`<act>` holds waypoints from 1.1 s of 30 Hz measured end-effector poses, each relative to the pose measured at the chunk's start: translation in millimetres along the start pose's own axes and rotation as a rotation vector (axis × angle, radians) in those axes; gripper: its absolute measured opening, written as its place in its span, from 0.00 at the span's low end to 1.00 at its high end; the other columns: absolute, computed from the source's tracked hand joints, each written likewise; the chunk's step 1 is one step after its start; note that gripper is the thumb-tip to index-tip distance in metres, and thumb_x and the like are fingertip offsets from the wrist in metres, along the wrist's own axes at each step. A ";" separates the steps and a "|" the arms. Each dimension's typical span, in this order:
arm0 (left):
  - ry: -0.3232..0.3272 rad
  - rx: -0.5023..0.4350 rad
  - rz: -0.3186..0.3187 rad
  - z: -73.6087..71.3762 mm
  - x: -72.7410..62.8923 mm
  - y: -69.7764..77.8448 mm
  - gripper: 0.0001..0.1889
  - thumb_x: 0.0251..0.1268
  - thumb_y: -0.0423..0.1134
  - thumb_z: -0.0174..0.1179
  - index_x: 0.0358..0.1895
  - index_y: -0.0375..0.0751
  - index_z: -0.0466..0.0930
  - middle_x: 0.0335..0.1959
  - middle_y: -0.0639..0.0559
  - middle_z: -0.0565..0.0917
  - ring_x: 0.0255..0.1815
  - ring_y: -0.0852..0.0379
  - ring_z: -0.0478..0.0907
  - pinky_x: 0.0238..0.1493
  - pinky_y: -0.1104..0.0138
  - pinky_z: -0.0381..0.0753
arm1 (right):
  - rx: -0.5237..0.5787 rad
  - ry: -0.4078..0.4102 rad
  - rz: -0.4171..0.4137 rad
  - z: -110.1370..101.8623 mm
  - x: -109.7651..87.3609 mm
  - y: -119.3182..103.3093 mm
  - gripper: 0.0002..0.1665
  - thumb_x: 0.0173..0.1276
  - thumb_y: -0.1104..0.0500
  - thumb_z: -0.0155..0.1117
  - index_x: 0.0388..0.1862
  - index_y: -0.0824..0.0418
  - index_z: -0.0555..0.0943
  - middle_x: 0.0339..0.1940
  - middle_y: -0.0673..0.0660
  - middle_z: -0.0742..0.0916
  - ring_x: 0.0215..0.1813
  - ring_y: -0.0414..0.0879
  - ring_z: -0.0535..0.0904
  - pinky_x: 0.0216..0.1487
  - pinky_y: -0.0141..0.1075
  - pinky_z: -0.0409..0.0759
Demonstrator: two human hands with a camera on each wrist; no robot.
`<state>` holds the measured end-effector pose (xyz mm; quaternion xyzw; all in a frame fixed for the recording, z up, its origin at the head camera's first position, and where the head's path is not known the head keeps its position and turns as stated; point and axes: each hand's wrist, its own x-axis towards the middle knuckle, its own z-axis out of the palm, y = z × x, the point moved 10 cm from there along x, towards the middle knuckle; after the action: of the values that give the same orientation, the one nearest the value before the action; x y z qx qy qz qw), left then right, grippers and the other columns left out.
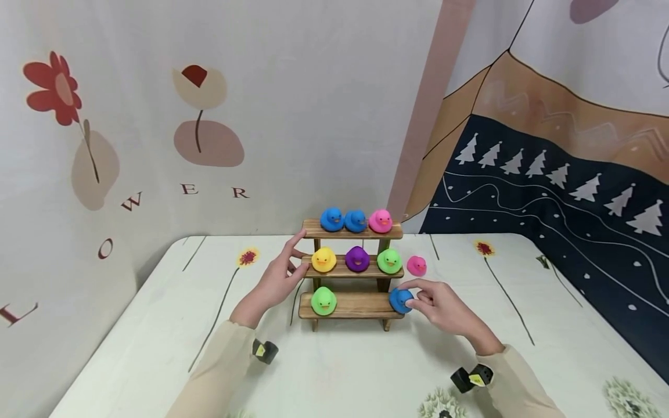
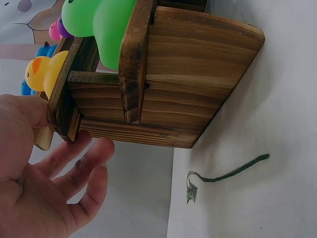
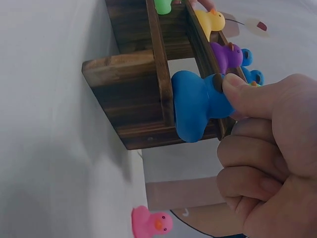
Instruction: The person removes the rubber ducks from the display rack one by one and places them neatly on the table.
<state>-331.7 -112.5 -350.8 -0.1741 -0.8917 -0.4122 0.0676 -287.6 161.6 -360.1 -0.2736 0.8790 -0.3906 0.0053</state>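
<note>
A three-tier wooden display stand [image 1: 360, 299] bears several small rubber ducks. My left hand [image 1: 277, 280] holds the stand's left side, thumb at the end of the middle tier and a finger reaching the top tier. With thumb and index finger, my right hand [image 1: 441, 305] pinches a blue rubber duck [image 3: 190, 106] by its head, at the right end of the bottom tier. A green duck [image 1: 323, 301] sits at that tier's left end. On the middle tier are a yellow duck [image 1: 324, 259], a purple duck [image 1: 358, 259] and a green duck [image 1: 389, 261].
Two blue ducks, one of them the left blue duck [image 1: 331, 219], and a pink duck [image 1: 380, 221] line the top tier. A smaller pink duck [image 1: 416, 266] stands on the flower-printed tablecloth [image 1: 334, 371], right of the stand. A printed curtain [image 1: 313, 116] hangs behind.
</note>
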 end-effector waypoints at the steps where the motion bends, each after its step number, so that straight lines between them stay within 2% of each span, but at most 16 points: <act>1: 0.000 0.000 -0.002 0.0 0.1 -0.2 0.38 0.70 0.35 0.55 0.76 0.55 0.45 0.54 0.37 0.76 0.30 0.56 0.73 0.33 0.65 0.74 | -0.003 0.004 0.000 -1.2 -0.2 0.0 0.14 0.67 0.64 0.62 0.51 0.63 0.81 0.13 0.42 0.62 0.17 0.32 0.57 0.20 0.28 0.59; 9: 0.004 0.008 -0.004 0.1 0.4 -0.9 0.38 0.70 0.35 0.55 0.76 0.55 0.45 0.54 0.37 0.76 0.30 0.56 0.73 0.33 0.66 0.75 | -0.021 0.058 -0.013 -12.8 -2.4 3.3 0.13 0.66 0.65 0.63 0.50 0.64 0.80 0.14 0.42 0.62 0.17 0.32 0.57 0.20 0.29 0.59; 14: 0.004 0.013 -0.002 0.3 0.0 -1.1 0.38 0.70 0.35 0.55 0.76 0.55 0.45 0.54 0.38 0.76 0.31 0.56 0.73 0.33 0.66 0.75 | -0.041 0.093 0.016 -19.9 -3.2 8.7 0.15 0.67 0.66 0.62 0.52 0.65 0.79 0.14 0.44 0.64 0.17 0.33 0.58 0.20 0.30 0.59; 21: 0.001 0.012 -0.003 1.0 0.0 -1.6 0.38 0.70 0.35 0.55 0.76 0.55 0.44 0.54 0.37 0.76 0.31 0.56 0.74 0.33 0.66 0.75 | -0.056 0.154 0.124 -31.2 -3.7 28.1 0.18 0.66 0.65 0.63 0.55 0.65 0.78 0.15 0.47 0.65 0.18 0.37 0.60 0.21 0.31 0.61; 33: 0.009 0.011 -0.011 1.7 0.6 -3.6 0.38 0.71 0.36 0.54 0.77 0.56 0.44 0.54 0.38 0.75 0.31 0.56 0.73 0.33 0.65 0.75 | -0.032 0.280 0.194 -50.6 -3.0 67.0 0.18 0.69 0.65 0.60 0.57 0.66 0.76 0.16 0.49 0.63 0.17 0.38 0.58 0.19 0.32 0.58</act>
<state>-333.6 -113.2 -354.4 -0.1672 -0.8947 -0.4083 0.0702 -328.4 234.1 -371.7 -0.1305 0.8995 -0.4086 -0.0837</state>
